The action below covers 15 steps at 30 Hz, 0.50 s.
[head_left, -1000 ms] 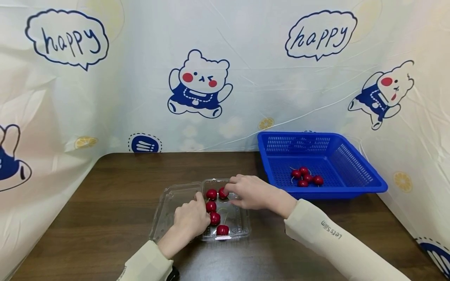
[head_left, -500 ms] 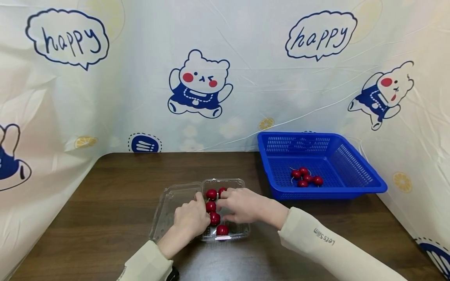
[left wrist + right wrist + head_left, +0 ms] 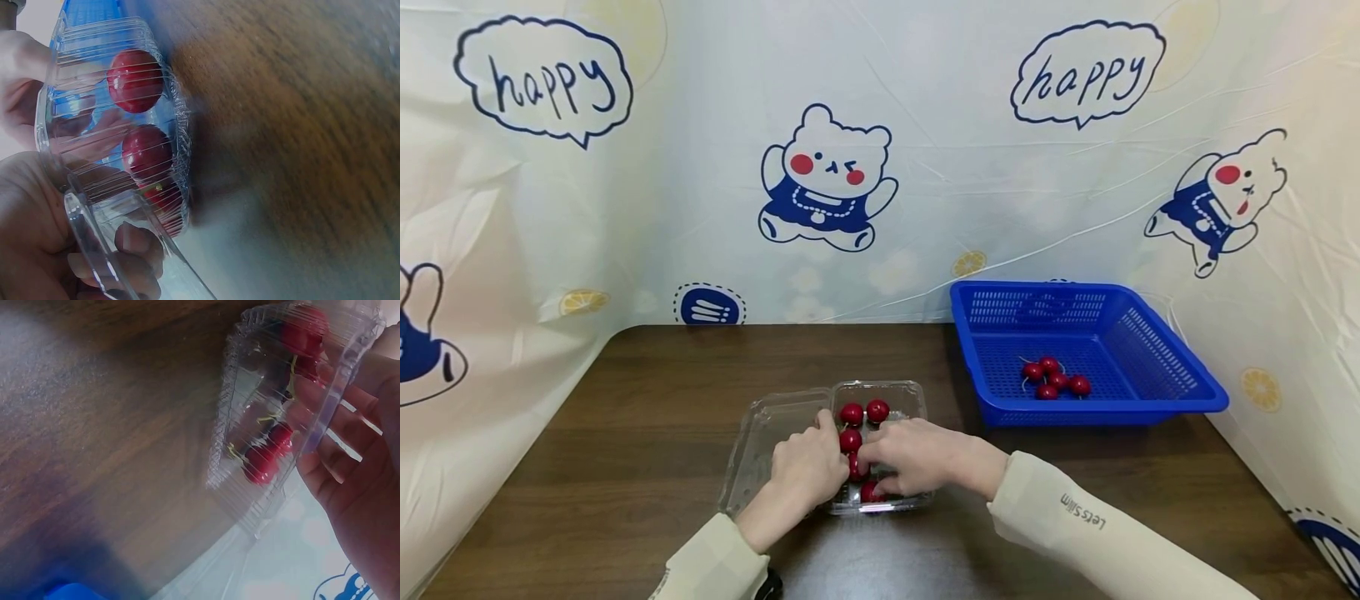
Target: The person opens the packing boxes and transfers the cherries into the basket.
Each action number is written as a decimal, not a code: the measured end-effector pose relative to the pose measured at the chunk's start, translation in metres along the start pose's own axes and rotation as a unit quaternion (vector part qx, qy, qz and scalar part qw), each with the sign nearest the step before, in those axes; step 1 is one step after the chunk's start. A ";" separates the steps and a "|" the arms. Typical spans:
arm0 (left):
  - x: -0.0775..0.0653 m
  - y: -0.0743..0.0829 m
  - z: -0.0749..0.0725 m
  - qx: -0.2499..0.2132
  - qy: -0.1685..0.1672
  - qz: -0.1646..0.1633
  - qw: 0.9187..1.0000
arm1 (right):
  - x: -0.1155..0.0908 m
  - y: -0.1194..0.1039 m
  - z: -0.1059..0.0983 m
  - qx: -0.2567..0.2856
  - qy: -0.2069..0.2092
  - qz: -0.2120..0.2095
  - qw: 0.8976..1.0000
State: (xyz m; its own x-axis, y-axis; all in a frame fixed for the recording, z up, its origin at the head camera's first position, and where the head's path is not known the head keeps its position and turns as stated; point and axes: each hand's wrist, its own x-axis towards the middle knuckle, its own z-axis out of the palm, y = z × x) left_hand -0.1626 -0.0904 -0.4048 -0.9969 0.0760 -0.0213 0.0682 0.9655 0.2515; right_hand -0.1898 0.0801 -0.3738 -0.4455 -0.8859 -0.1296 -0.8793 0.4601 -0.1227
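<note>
Cherries, loose in clear plastic clamshell on table: likely light, firm, slippery, easily bruised; best pinched gently at the sides. Left hand grips clamshell near lid fold; right hand inside, fingers parted over near cherries. Sleeve reads "Letsslim"; backdrop, "happy" twice.

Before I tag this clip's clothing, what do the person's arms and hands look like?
The left sleeve and right sleeve are pale cream; the right has dark lettering. A black item, unclear, shows by the left cuff. The left hand and right hand are gloveless.
</note>
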 end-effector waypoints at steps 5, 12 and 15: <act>0.000 0.001 0.000 0.001 -0.004 -0.003 1.000 | 0.001 -0.002 0.001 0.005 -0.007 0.004 1.000; 0.000 0.000 0.000 0.001 -0.002 -0.007 1.000 | 0.003 -0.002 0.002 0.005 -0.009 0.002 1.000; 0.000 0.000 0.000 0.000 -0.001 -0.006 1.000 | 0.003 -0.002 0.003 0.002 -0.011 0.005 1.000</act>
State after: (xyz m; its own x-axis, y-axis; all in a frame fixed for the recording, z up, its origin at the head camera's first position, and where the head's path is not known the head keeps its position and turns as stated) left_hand -0.1629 -0.0902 -0.4046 -0.9976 0.0649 -0.0254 0.0565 0.9663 0.2511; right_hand -0.1886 0.0770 -0.3773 -0.4510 -0.8796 -0.1516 -0.8740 0.4696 -0.1247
